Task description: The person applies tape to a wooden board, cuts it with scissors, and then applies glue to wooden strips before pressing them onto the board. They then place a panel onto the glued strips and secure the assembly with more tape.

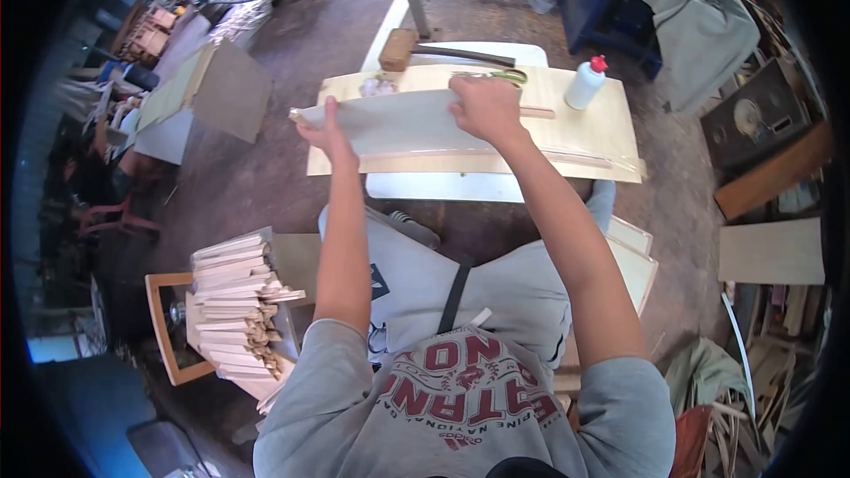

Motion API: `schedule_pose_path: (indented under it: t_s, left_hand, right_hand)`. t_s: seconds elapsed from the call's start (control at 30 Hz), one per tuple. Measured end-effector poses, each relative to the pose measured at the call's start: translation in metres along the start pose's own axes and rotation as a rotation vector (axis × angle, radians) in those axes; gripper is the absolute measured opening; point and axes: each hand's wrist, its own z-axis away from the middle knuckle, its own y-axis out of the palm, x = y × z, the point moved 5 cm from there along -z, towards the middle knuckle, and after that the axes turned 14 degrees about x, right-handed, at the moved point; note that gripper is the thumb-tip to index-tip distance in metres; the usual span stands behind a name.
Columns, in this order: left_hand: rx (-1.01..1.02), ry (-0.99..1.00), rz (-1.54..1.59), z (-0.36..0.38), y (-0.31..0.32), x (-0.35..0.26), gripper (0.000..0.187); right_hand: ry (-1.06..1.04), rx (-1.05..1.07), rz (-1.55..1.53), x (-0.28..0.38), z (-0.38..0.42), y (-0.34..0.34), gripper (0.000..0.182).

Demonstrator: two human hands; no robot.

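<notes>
A flat grey-white panel (398, 122) is tilted up on its long edge above a pale plywood sheet (611, 124). My left hand (332, 134) grips the panel's left end, thumb up over its near face. My right hand (487, 109) is closed around the right end, its fingers partly hidden. Along the near side lies a thin wooden strip (575, 158). Another short strip (537, 112) sticks out past my right hand. Beyond that hand are green-handled scissors (509, 77), and a small clear plastic bag (378, 86) lies behind the panel.
A white bottle with a red cap (584, 84) stands at the sheet's right. A hammer with a blocky head (398, 50) lies at the back. A white bench (443, 186) supports the sheet. Stacked wood strips (232, 292) sit at my left, a speaker box (753, 119) at the right.
</notes>
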Motion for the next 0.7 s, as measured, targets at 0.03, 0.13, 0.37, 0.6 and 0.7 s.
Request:
schedule_pose_path:
  t_s: [0.03,0.13,0.37,0.6,0.7]
  left_hand:
    - [-0.034,-0.008,-0.028,0.001,0.002,-0.004,0.104]
    - [-0.019,0.046,0.015,-0.023,-0.007,0.013,0.072]
    - [0.015,-0.087,0.009,-0.011,0.010,-0.008,0.063]
    - [0.100,-0.218,-0.055,-0.001,0.017,-0.014,0.077]
    - [0.179,-0.198,-0.029,-0.023,-0.002,0.001,0.064]
  right_hand:
    - [0.006,0.011,-0.025,0.001,-0.002,0.003,0.024]
    - [-0.217,-0.511,-0.022,-0.003,0.021,-0.015,0.034]
    - [0.588,-0.972,-0.958,-0.255,0.187,0.046,0.020]
    - [1.321,-0.790,-1.938,-0.425,0.359,0.197,0.032]
    - [1.234,-0.715,-2.002,-0.429,0.333,0.200,0.041]
